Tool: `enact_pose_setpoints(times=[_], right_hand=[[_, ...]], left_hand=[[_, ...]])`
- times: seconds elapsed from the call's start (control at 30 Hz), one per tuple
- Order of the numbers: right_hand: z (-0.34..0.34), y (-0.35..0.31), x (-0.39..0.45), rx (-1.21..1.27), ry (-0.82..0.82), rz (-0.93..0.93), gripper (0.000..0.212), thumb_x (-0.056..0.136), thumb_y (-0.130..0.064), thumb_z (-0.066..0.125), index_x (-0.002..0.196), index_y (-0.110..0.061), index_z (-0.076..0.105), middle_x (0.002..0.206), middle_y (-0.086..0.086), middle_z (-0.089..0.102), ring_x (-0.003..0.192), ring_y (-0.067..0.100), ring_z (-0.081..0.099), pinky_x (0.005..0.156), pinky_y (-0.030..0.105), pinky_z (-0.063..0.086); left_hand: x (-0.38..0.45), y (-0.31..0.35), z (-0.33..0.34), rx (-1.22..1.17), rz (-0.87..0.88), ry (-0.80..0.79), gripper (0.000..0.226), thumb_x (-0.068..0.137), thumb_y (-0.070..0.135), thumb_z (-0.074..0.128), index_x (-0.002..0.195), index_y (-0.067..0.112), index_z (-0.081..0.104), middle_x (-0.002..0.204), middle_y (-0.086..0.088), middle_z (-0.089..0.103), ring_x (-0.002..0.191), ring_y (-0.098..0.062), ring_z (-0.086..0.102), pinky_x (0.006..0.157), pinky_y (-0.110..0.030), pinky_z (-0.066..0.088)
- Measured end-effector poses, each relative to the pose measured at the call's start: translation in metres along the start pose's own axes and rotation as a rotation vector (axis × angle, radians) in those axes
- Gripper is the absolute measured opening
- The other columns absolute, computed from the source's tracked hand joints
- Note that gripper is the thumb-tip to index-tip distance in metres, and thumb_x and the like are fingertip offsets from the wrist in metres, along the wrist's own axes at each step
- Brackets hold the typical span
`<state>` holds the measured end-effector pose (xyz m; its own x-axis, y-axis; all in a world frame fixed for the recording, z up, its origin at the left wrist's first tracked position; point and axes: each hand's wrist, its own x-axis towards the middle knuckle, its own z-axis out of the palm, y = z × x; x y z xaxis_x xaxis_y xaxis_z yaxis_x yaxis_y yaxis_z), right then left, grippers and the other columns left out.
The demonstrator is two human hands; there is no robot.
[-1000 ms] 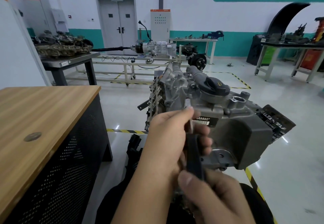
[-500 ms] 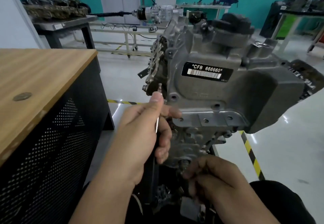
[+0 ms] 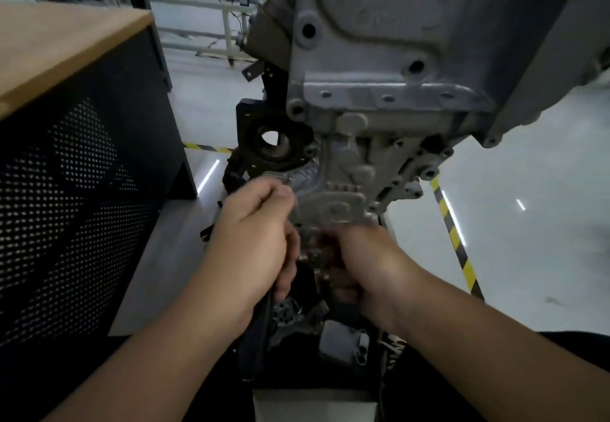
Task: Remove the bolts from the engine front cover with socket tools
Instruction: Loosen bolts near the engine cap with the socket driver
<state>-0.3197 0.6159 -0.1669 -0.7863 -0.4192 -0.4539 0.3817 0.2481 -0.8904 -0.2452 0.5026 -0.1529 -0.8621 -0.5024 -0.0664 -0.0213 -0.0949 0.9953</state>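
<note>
The grey engine front cover (image 3: 350, 164) fills the upper middle of the view, with bolt holes along its flanges. My left hand (image 3: 257, 240) grips a black-handled socket tool (image 3: 255, 332), whose handle runs down below my palm; the tool's tip is hidden behind my fingers at the cover's lower left. My right hand (image 3: 359, 263) is curled against the lower part of the cover, its fingers hidden against the metal, so what it holds cannot be made out. No loose bolt is visible.
A wooden-topped workbench (image 3: 66, 42) with a black perforated side panel (image 3: 72, 210) stands close on the left. Black-and-yellow floor tape (image 3: 455, 236) runs along the right. A dark round housing (image 3: 274, 141) sits at the engine's left side.
The view has tilted down and moved closer to the engine. Both hands have dropped from the label area to the lower part of the front cover.
</note>
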Motion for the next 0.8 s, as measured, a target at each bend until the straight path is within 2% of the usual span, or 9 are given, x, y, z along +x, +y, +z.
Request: enact_pose_setpoints(times=[0.03, 0.13, 0.23, 0.33, 0.47, 0.57, 0.63, 0.7, 0.8], right_hand=[[-0.001, -0.002, 0.004, 0.064, -0.01, -0.007, 0.026, 0.102, -0.022, 0.047, 0.08, -0.019, 0.059, 0.056, -0.002, 0.048, 0.038, 0.011, 0.032, 0.042, 0.021, 0.025], [0.001, -0.004, 0.012, 0.219, -0.013, -0.098, 0.032, 0.101, 0.001, 0.038, 0.09, -0.007, 0.067, 0.051, 0.003, 0.055, 0.043, 0.02, 0.047, 0.045, 0.029, 0.039], [0.005, 0.002, 0.013, 0.277, -0.007, -0.15, 0.016, 0.109, -0.009, 0.042, 0.111, -0.006, 0.058, 0.059, 0.012, 0.061, 0.043, 0.025, 0.052, 0.04, 0.034, 0.046], [0.001, 0.004, 0.014, 0.312, 0.054, -0.183, 0.023, 0.108, -0.022, 0.051, 0.105, 0.0, 0.056, 0.065, 0.017, 0.067, 0.042, 0.025, 0.055, 0.041, 0.034, 0.047], [-0.001, -0.001, 0.017, 0.302, 0.082, -0.205, 0.025, 0.094, -0.02, 0.074, 0.08, -0.004, 0.06, 0.057, 0.011, 0.06, 0.039, 0.022, 0.041, 0.045, 0.035, 0.046], [0.005, -0.001, 0.018, 0.332, 0.011, -0.188, 0.027, 0.091, -0.021, 0.077, 0.068, -0.009, 0.067, 0.054, 0.012, 0.051, 0.044, 0.024, 0.043, 0.048, 0.041, 0.047], [0.008, -0.003, 0.016, 0.362, -0.017, -0.21, 0.024, 0.096, -0.018, 0.07, 0.072, -0.012, 0.073, 0.063, 0.018, 0.057, 0.042, 0.024, 0.048, 0.046, 0.04, 0.046], [0.012, -0.004, 0.015, 0.319, 0.006, -0.316, 0.02, 0.099, -0.011, 0.064, 0.085, -0.016, 0.077, 0.069, 0.021, 0.064, 0.04, 0.021, 0.052, 0.043, 0.037, 0.048], [0.02, -0.009, 0.02, 0.176, 0.101, -0.515, 0.012, 0.098, -0.008, 0.066, 0.096, -0.019, 0.071, 0.074, 0.01, 0.075, 0.048, 0.017, 0.064, 0.043, 0.027, 0.05]], left_hand=[[0.005, -0.007, 0.002, 0.033, -0.056, -0.005, 0.032, 0.105, 0.029, 0.045, 0.076, 0.028, 0.059, 0.05, -0.006, 0.051, 0.031, -0.02, 0.036, 0.038, -0.024, 0.033], [0.018, -0.027, 0.011, 0.058, -0.179, -0.01, 0.033, 0.105, 0.026, 0.045, 0.074, 0.022, 0.059, 0.052, -0.009, 0.053, 0.033, -0.019, 0.038, 0.037, -0.023, 0.032], [0.022, -0.037, 0.024, -0.064, -0.24, 0.017, 0.033, 0.103, 0.018, 0.042, 0.074, 0.016, 0.057, 0.048, -0.003, 0.046, 0.036, -0.017, 0.039, 0.039, -0.022, 0.03], [0.023, -0.042, 0.033, -0.181, -0.274, 0.08, 0.028, 0.103, 0.018, 0.042, 0.081, 0.015, 0.059, 0.047, 0.0, 0.046, 0.036, -0.014, 0.04, 0.04, -0.02, 0.031], [0.02, -0.048, 0.031, -0.153, -0.245, 0.118, 0.033, 0.101, 0.019, 0.046, 0.073, 0.017, 0.062, 0.054, -0.011, 0.055, 0.039, -0.018, 0.042, 0.039, -0.021, 0.031], [0.016, -0.045, 0.029, -0.176, -0.223, 0.13, 0.035, 0.102, 0.02, 0.049, 0.07, 0.018, 0.065, 0.057, -0.009, 0.056, 0.038, -0.017, 0.042, 0.038, -0.021, 0.031], [0.017, -0.041, 0.027, -0.198, -0.199, 0.162, 0.033, 0.101, 0.021, 0.05, 0.073, 0.018, 0.067, 0.056, -0.006, 0.054, 0.038, -0.016, 0.041, 0.038, -0.021, 0.031], [0.02, -0.036, 0.027, -0.23, -0.15, 0.194, 0.03, 0.101, 0.022, 0.052, 0.078, 0.013, 0.07, 0.055, -0.005, 0.053, 0.04, -0.016, 0.042, 0.039, -0.022, 0.032], [0.026, -0.029, 0.028, -0.214, -0.032, 0.256, 0.031, 0.101, 0.023, 0.056, 0.077, 0.015, 0.072, 0.052, 0.0, 0.054, 0.044, -0.015, 0.046, 0.039, -0.025, 0.035]])
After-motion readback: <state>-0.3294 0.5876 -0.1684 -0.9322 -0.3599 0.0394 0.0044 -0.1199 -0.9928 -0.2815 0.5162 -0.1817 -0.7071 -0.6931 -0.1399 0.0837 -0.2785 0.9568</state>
